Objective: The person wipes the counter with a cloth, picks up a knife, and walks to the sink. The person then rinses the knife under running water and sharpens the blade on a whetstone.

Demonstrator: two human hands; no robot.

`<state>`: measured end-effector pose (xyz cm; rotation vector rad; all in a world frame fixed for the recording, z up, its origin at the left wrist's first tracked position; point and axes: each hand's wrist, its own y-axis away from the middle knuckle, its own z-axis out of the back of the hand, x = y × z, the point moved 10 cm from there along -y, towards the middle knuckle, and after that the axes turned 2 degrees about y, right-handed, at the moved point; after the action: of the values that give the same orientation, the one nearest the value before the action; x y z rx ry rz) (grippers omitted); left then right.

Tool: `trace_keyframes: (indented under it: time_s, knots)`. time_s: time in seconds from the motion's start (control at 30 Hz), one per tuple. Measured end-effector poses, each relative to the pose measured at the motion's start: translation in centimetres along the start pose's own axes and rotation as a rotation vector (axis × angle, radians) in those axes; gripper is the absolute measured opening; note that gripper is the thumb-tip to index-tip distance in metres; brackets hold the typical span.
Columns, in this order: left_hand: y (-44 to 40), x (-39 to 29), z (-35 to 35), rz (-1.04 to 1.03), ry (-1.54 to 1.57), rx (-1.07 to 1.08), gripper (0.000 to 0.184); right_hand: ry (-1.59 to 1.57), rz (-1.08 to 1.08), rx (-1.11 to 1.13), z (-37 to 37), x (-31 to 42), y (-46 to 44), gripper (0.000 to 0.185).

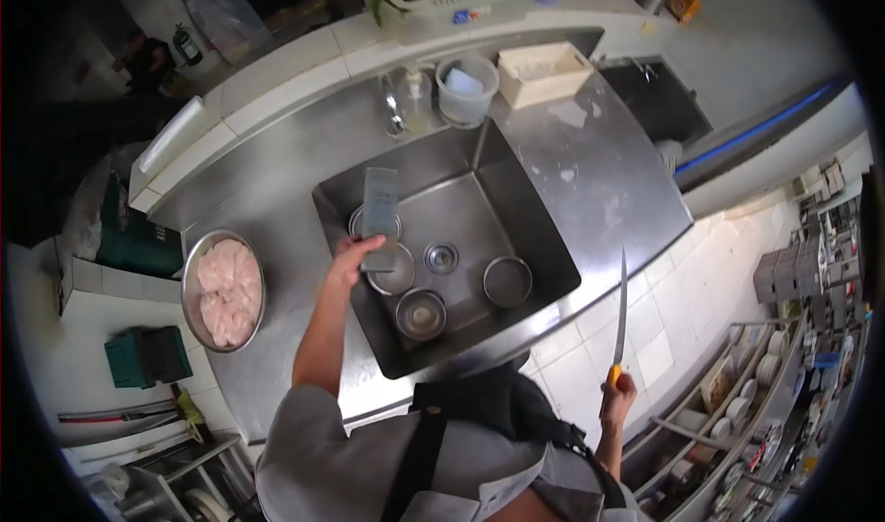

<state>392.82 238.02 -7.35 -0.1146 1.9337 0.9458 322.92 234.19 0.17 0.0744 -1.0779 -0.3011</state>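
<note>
My left hand (pixel 348 260) grips the lower end of a grey whetstone (pixel 381 204) above the left side of the sink (pixel 553 245). Out to the right, past the counter's front edge, my right hand (pixel 619 397) is closed around the orange handle of a long knife (pixel 621 314), its blade pointing away from me. Beneath the whetstone, several round metal bowls sit in the sink, including one with a pale round thing inside (pixel 421 315) and another on the right (pixel 507 282). The whetstone partly covers two of them.
A metal bowl of raw chicken (pixel 227 291) stands on the left counter. Behind the sink are a soap bottle (pixel 418 98), a plastic tub (pixel 466 107) and a cream box (pixel 544 73). Racks with dishes (pixel 737 402) line the right side.
</note>
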Motion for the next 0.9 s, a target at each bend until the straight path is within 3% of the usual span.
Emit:
trace_keyframes:
  time_s: [0.03,0.17,0.27,0.43,0.5,0.53,0.6,0.63,0.9]
  knots:
    - [2.8,1.3,-3.3,0.017,0.021,0.055,0.047,0.092,0.032,0.035,0.0,0.5,-1.0,0.013]
    - [5.8,6.4,-15.9,0.086,0.088,0.265,0.047,-0.046,0.099,0.049,-0.1,3.3,-4.8,0.010]
    - [4.2,8.1,-23.7,-0.003,-0.076,0.232,0.039,-0.073,0.079,0.091,1.5,4.5,-7.7,0.017]
    - [-1.0,7.0,-39.1,-0.235,-0.496,0.162,0.038,-0.042,0.093,0.101,7.3,1.4,-13.7,0.022]
    - [-1.4,4.0,-43.9,-0.508,-1.115,-0.103,0.038,-0.044,0.136,0.094,10.2,-0.1,-16.5,0.023]
    - [-1.5,3.8,-46.1,-0.512,-1.127,-0.130,0.038,-0.062,0.141,0.115,11.6,-1.0,-17.7,0.023]
    - [-1.3,3.4,-49.6,-0.472,-1.328,-0.303,0.036,0.001,0.084,0.115,14.8,-3.1,-20.4,0.024]
    - [-1.7,3.8,-51.2,-0.388,-1.383,-0.281,0.042,-0.012,0.097,0.103,16.4,-3.8,-21.8,0.024]
    - [-3.6,6.1,-55.0,-0.468,-1.341,-0.447,0.057,-0.090,0.141,0.072,22.3,-4.0,-30.0,0.023]
